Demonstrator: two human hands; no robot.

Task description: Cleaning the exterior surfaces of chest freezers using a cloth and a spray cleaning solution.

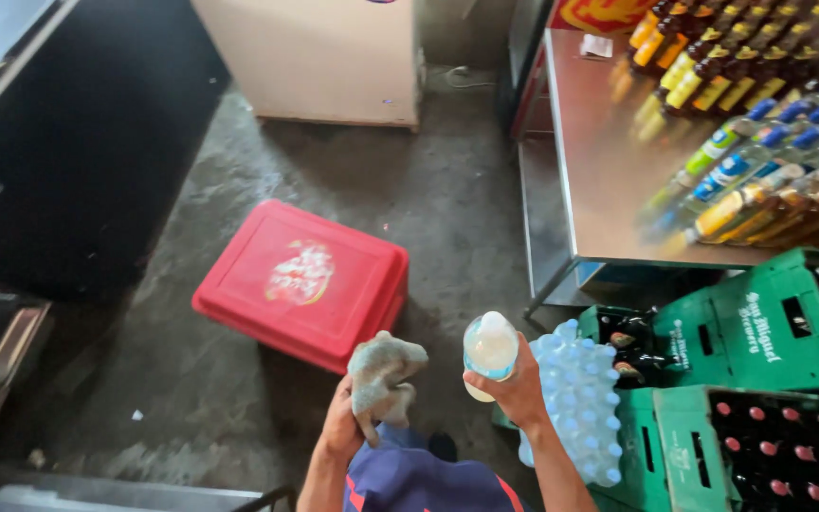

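head view:
left hand [341,429]: closed around one grey rag [383,372]; fingers mostly hidden behind the cloth.
right hand [516,387]: wrapped around one clear plastic bottle [490,349], bottom end toward the camera; cap not visible.
hidden: both forearms cut off at the bottom edge.
bottle pack [575,403]: one shrink-wrapped pack just right of the right hand; count inside unclear.
red crate [302,282]: one, upside down, just ahead of the left hand.
green crates [760,327]: at least three right of the right hand, partly cut off, holding dark bottles.
steel table [599,180]: far ahead-right; bottle rows blurred, uncountable.
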